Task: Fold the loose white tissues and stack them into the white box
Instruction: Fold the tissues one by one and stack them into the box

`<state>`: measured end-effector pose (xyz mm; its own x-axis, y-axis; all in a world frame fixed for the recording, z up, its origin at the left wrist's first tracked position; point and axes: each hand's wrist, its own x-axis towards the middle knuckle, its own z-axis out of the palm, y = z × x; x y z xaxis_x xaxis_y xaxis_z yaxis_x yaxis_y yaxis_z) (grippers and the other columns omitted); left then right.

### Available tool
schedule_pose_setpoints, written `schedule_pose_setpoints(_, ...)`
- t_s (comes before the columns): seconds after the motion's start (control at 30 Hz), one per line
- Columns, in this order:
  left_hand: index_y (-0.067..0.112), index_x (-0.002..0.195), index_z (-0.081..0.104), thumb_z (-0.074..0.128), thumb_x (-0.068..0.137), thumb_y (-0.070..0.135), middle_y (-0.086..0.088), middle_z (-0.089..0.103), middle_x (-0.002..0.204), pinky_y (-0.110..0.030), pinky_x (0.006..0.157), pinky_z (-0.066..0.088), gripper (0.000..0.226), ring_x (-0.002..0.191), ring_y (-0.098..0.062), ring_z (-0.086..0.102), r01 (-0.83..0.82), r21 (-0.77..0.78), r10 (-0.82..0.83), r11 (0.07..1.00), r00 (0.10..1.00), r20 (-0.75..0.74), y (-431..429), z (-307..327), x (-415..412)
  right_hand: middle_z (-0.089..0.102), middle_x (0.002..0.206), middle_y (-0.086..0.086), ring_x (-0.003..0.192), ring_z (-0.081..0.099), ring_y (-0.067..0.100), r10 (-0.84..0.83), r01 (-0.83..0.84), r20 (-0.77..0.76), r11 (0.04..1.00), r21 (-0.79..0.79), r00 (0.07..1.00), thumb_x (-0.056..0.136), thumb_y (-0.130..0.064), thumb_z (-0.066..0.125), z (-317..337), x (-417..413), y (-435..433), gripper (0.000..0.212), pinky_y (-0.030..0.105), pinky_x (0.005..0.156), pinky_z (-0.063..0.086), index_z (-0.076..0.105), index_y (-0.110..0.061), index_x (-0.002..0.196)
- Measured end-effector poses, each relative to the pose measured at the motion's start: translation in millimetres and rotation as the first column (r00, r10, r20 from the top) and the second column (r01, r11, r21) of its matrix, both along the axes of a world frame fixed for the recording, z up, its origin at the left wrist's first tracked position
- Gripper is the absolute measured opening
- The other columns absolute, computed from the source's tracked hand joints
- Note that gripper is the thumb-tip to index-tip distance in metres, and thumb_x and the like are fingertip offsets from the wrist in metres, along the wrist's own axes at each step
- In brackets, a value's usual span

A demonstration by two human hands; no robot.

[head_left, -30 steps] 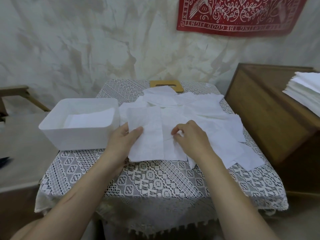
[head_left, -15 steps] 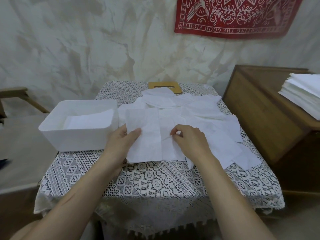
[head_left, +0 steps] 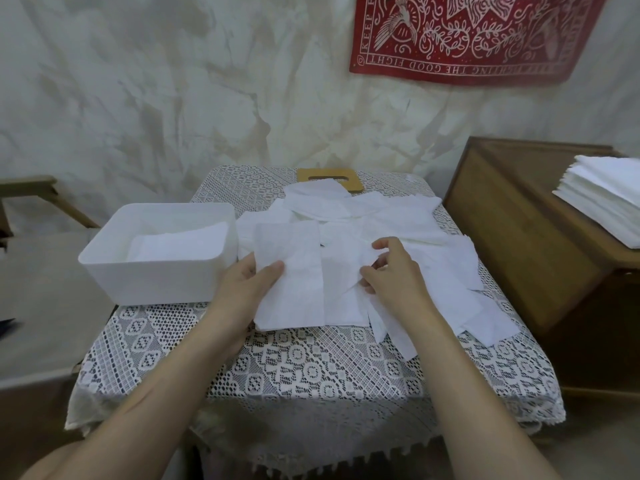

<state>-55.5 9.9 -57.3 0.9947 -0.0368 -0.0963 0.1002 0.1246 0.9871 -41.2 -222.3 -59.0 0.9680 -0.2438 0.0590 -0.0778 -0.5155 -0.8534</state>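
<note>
2 hands on the paper: what have they got?

My left hand (head_left: pixel 244 289) grips the front tissue (head_left: pixel 291 271) at its left edge, thumb on top, fingers hidden beneath the sheet. My right hand (head_left: pixel 398 275) has its fingers curled, pinching a crease among the loose tissues (head_left: pixel 408 216). Whether that crease belongs to the same sheet I cannot tell.

Where does it lie, and which way?

It lies on the lace tablecloth (head_left: pixel 294 368), just right of the white box (head_left: pixel 152 282), with its long axis running away from me. Folded tissues (head_left: pixel 180 242) lie inside the box, but I cannot count them.

And around it?

1 wooden board (head_left: pixel 329 175) shows partly from under the pile at the far edge. To the right a wooden cabinet (head_left: pixel 512 244) carries a stack of white sheets (head_left: pixel 609 199), cut off by the frame. Behind is a mottled plaster wall (head_left: pixel 138 98) with a red printed cloth (head_left: pixel 467 39), its top cropped.
</note>
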Motion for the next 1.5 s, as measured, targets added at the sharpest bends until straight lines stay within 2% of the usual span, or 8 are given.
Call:
schedule_pose_setpoints(0.23, 0.021, 0.116, 0.070, 0.060, 0.103, 0.017, 0.002, 0.080, 0.107, -0.036, 0.076, 0.059, 0.018, 0.096, -0.020, 0.077, 0.003, 0.003, -0.003, 1.000, 1.000, -0.006, 0, 1, 0, 0.065, 0.073, 0.000, 0.071, 0.063, 0.023, -0.025, 0.025, -0.004, 0.999, -0.035, 1.000, 0.092, -0.022, 0.059, -1, 1, -3, 0.010, 0.033, 0.063, 0.048, 0.065, -0.015, 0.086)
schedule_pose_setpoints(0.33, 0.021, 0.119, 0.070, 0.060, 0.103, 0.018, 0.001, 0.080, 0.109, -0.038, 0.080, 0.059, 0.019, 0.098, -0.020, 0.077, 0.006, -0.007, -0.006, 1.000, 1.000, -0.007, 0, 2, -1, 0.074, 0.085, 0.004, 0.079, 0.073, 0.024, -0.006, -0.004, 0.062, 0.986, 0.165, 0.998, 0.094, -0.020, 0.053, 1, 0, 0, 0.012, 0.047, 0.076, 0.061, 0.064, -0.018, 0.091)
schedule_pose_setpoints(0.57, 0.019, 0.125, 0.068, 0.060, 0.103, 0.021, -0.001, 0.079, 0.112, -0.040, 0.077, 0.060, 0.024, 0.100, -0.023, 0.077, 0.029, -0.045, -0.030, 0.999, 0.999, -0.018, 4, 6, -1, 0.063, 0.068, 0.007, 0.050, 0.057, 0.016, 0.061, -0.050, -0.007, 0.874, 0.483, 0.998, 0.099, -0.001, 0.053, 15, -7, 0, 0.025, 0.026, 0.049, 0.052, 0.061, -0.009, 0.077)
schedule_pose_setpoints(0.87, 0.018, 0.119, 0.069, 0.058, 0.103, 0.016, -0.001, 0.080, 0.109, -0.034, 0.073, 0.060, 0.019, 0.094, -0.018, 0.077, 0.052, -0.071, -0.056, 0.996, 0.997, -0.056, 0, 3, -2, 0.072, 0.082, 0.017, 0.078, 0.072, 0.035, 0.168, -0.157, -0.163, 0.985, 0.077, 0.972, 0.072, -0.051, 0.070, 7, -12, 4, 0.052, 0.045, 0.073, 0.057, 0.065, -0.001, 0.087)
schedule_pose_setpoints(1.0, 0.018, 0.121, 0.069, 0.058, 0.103, 0.016, -0.002, 0.079, 0.111, -0.039, 0.080, 0.061, 0.021, 0.101, -0.021, 0.076, 0.039, -0.099, -0.045, 0.994, 0.998, -0.051, -1, 4, -1, 0.050, 0.063, 0.006, 0.063, 0.060, 0.032, 0.136, -0.157, -0.136, 0.975, -0.158, 0.981, 0.085, -0.030, 0.063, 6, -19, 3, 0.029, 0.035, 0.060, 0.039, 0.049, -0.009, 0.071)
schedule_pose_setpoints(1.13, 0.015, 0.121, 0.068, 0.053, 0.106, 0.017, -0.004, 0.079, 0.112, -0.035, 0.077, 0.065, 0.021, 0.100, -0.021, 0.077, 0.057, -0.164, -0.070, 0.985, 0.994, -0.078, -4, 5, -2, 0.054, 0.067, 0.016, 0.065, 0.053, 0.018, 0.049, -0.058, 0.058, 0.985, 0.165, 0.997, 0.095, -0.020, 0.062, 22, -25, -7, 0.031, 0.037, 0.056, 0.049, 0.052, 0.001, 0.075)
schedule_pose_setpoints(1.27, 0.014, 0.121, 0.067, 0.052, 0.107, 0.021, -0.004, 0.079, 0.113, -0.039, 0.081, 0.061, 0.022, 0.101, -0.021, 0.076, 0.044, -0.124, -0.055, 0.991, 0.994, -0.094, -5, 3, 1, 0.057, 0.052, -0.014, 0.046, 0.053, 0.001, 0.112, -0.142, 0.090, 0.861, 0.489, 0.990, 0.103, -0.008, 0.056, 39, -40, -11, 0.038, 0.013, 0.046, 0.041, 0.060, -0.018, 0.066)
schedule_pose_setpoints(1.5, 0.017, 0.131, 0.064, 0.048, 0.108, 0.024, -0.001, 0.076, 0.121, -0.040, 0.090, 0.058, 0.028, 0.111, -0.021, 0.073, 0.113, -0.154, -0.124, 0.982, 0.990, -0.064, -13, 1, -4, 0.078, 0.091, 0.002, 0.076, 0.072, 0.014, 0.224, -0.226, 0.070, 0.816, 0.532, 0.972, 0.100, -0.014, 0.061, 29, -36, 10, 0.012, 0.024, 0.059, 0.054, 0.072, -0.013, 0.105)
